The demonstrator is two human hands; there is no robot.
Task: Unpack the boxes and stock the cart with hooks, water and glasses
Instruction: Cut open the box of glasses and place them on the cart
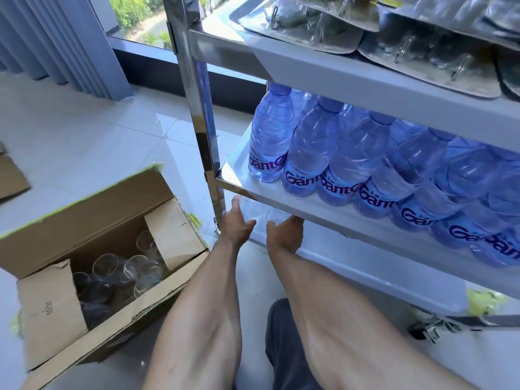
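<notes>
Room: pale tiled floor [84, 130] beside a window [135, 18] with grey curtains [56, 43]; a steel cart [201, 114] stands on it.
Glasses in hand: two clear glasses [260, 211] sit at the near-left corner of the bottom shelf [365, 266], tucked under the edge of the middle shelf [281, 198]; they are hard to make out against the white tray.
Glasses left: several more glasses [118, 273] lie in the open cardboard box [84, 220] on the floor, just left of the cart.
Water: bottles [332, 156] stand in packed rows on the middle shelf.
Hooks: flat packs of hooks [408, 43] lie on the top shelf [337, 71].
Risk, knock: headroom under the middle shelf looks tight, so a rim could strike the steel edge if lifted carelessly.
Risk, clink: both glasses stand close together and could hit each other or tip as the fingers let go.
Risk, sight: clear glass on white is easy to misjudge, so a later glass may bump these.
Left hand: left hand [236, 220] reaches under the shelf, fingers curved around the left glass, thumb apart on the near side.
Right hand: right hand [284, 230] reaches in beside it; its thumb shows, its fingers are hidden under the shelf, so I cannot tell whether it grips the right glass.
</notes>
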